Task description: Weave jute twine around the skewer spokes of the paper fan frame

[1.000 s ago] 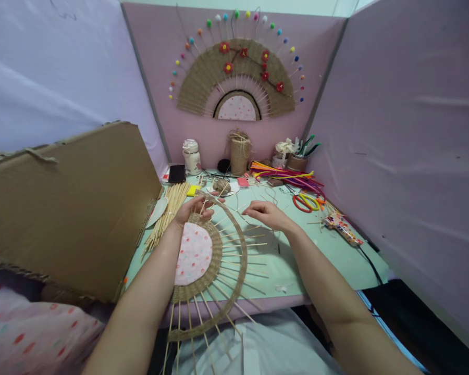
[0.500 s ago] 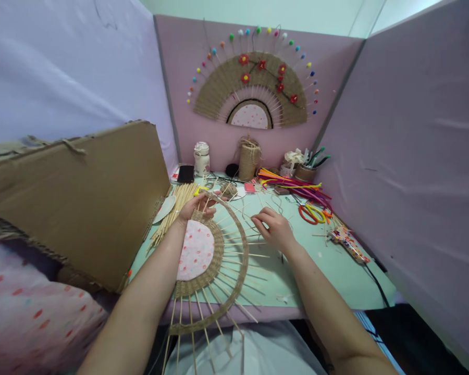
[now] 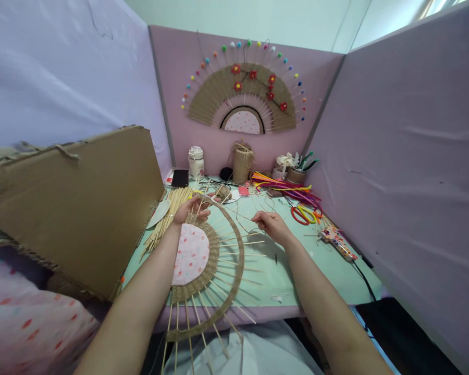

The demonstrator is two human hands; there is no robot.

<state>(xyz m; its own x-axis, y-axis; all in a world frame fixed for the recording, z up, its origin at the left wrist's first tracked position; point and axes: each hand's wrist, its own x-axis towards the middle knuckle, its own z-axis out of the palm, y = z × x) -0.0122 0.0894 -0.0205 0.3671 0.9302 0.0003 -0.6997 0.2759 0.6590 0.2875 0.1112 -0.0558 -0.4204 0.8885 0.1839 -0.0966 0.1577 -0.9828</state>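
A half-made fan (image 3: 203,260) lies on the green table (image 3: 320,271): a pink spotted half disc, woven jute rings and thin wooden spokes. My left hand (image 3: 190,208) grips the fan's far edge, fingers curled round the spokes and the outer jute ring. My right hand (image 3: 269,224) hovers just right of the spokes, fingers pinched on a thin jute string that runs toward the fan.
A large cardboard sheet (image 3: 70,198) leans at the left. A bundle of wooden sticks (image 3: 168,216) lies beside the fan. At the back stand a jar (image 3: 196,162), a twine spool (image 3: 242,162), pipe cleaners (image 3: 285,187) and scissors (image 3: 303,213). A finished fan (image 3: 243,96) hangs on the wall.
My right hand dipped toward the spokes and has drawn back a little, still pinched. The left hand keeps its hold on the fan. The camera shifted slightly.
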